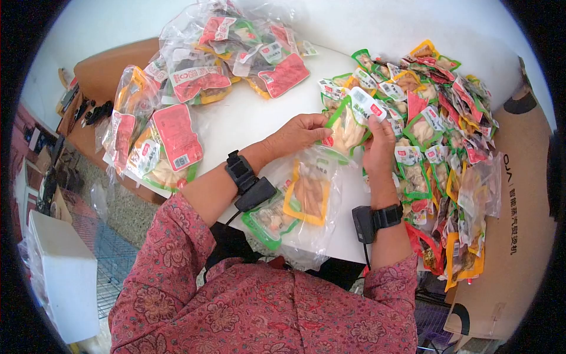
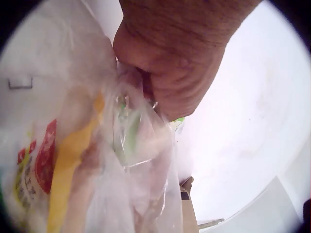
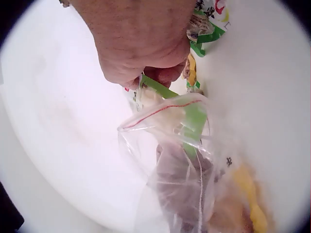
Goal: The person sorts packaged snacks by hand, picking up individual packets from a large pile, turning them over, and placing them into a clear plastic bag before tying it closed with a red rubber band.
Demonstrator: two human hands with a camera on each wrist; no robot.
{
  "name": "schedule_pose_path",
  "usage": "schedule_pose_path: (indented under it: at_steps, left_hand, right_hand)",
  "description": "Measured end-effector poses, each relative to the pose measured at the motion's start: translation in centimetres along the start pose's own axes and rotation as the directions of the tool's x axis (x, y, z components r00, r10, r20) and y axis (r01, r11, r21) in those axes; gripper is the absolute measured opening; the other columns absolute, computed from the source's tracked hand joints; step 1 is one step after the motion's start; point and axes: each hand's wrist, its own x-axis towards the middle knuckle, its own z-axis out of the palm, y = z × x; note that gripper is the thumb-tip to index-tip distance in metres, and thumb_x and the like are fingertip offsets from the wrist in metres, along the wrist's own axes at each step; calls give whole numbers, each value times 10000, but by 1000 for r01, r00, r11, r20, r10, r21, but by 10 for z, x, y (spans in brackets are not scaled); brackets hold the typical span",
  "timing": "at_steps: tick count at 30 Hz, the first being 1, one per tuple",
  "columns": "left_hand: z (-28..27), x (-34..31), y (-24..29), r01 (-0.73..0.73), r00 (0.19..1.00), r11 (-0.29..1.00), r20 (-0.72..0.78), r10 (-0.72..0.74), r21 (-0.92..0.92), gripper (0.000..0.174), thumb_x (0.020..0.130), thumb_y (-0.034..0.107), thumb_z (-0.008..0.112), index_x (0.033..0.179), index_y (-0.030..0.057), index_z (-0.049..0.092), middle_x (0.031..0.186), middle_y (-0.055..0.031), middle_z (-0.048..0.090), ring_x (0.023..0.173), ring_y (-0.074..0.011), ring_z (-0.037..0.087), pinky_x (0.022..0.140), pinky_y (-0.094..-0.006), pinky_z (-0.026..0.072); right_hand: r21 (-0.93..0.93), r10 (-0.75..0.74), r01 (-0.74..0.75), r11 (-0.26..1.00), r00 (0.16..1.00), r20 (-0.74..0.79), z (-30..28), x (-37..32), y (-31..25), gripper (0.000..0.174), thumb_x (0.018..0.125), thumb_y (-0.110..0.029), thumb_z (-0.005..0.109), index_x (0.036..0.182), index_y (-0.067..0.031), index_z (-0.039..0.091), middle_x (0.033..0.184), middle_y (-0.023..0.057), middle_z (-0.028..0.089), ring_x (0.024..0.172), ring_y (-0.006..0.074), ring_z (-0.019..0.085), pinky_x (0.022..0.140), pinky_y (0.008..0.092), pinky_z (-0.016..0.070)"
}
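Observation:
A green-edged food pouch (image 1: 346, 128) with pale contents and a white label is held over the table between both hands. My right hand (image 1: 380, 144) pinches its upper right part; in the right wrist view the green edge shows below the curled fingers. On the other side, my left hand (image 1: 298, 134) pinches the pouch's left edge, its fingertips partly hidden in the left wrist view. Just below lies a clear zip bag (image 3: 160, 114) with a red line along its mouth. Inside the bag are a yellow-edged pouch (image 1: 306, 197) and a green-edged pouch (image 1: 268, 221).
A large heap of loose pouches (image 1: 421, 130) covers the table's right side. Filled clear bags (image 1: 236, 53) stand at the back, and another filled bag (image 1: 159, 135) lies at left. A cardboard box (image 1: 510, 194) borders the right edge of the white table (image 1: 259, 112).

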Motion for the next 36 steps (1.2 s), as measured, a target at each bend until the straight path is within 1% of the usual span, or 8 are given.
schedule_pose_path:
  at_steps: [2,7,13,15,18,23,27,36]
  left_hand:
    - [1,-2,3,-7,1000,1000,-1,7,-7,128,878,178,519,838,66,565,720,73,525,645,0,448,572,-169,374]
    - [-1,1,-4,-45,999,999,2,45,12,118,879,181,517,844,76,557,707,80,505,614,3,423,536,-166,347]
    - [0,-1,2,-2,1000,999,3,1,38,117,878,175,510,847,71,554,715,79,502,620,8,418,533,-161,335]
    - [-1,0,0,3,1000,996,0,-3,88,115,876,170,510,856,67,557,723,77,509,629,8,424,540,-162,340]
    - [-2,1,-3,-7,1000,995,-16,9,95,113,873,163,513,875,61,563,736,72,521,643,3,441,558,-167,360]
    - [-3,1,-4,9,1000,997,-15,-8,73,123,871,150,515,917,50,569,764,60,543,672,-4,469,592,-170,388]
    - [-2,1,-3,22,1000,999,-16,-22,34,135,871,139,517,952,44,568,790,51,561,684,-9,488,600,-167,401]
    - [-3,1,-3,41,999,998,-24,-40,42,145,870,140,518,970,48,569,814,46,576,696,-8,505,604,-166,412]
  right_hand:
    - [-51,-22,20,999,999,-48,-2,1,1,202,850,-224,543,964,-73,611,753,-49,587,570,10,449,473,170,325]
    - [-70,-35,32,997,998,-43,-3,1,0,208,849,-241,549,963,-78,609,762,-54,586,565,14,451,470,170,328]
    - [-29,-22,21,999,999,-45,-2,1,1,214,853,-245,541,968,-75,603,770,-48,591,568,13,478,458,169,346]
    - [-26,-19,18,999,999,-51,0,0,-1,218,854,-246,540,970,-73,602,773,-44,593,568,14,484,456,168,351]
    - [-30,-39,37,999,997,-63,1,0,-1,228,859,-250,532,974,-64,598,761,-41,586,561,20,479,456,173,348]
    - [-143,-56,55,988,998,-2,-7,3,2,243,875,-256,506,978,-56,596,719,-45,554,553,27,445,457,180,339]
    - [-146,-30,27,989,999,-22,-5,2,0,239,876,-256,503,972,-58,597,714,-46,548,555,27,436,459,179,338]
    - [-137,-30,28,990,999,-19,-4,1,-1,218,879,-247,499,939,-61,595,699,-58,532,556,23,428,467,177,337]
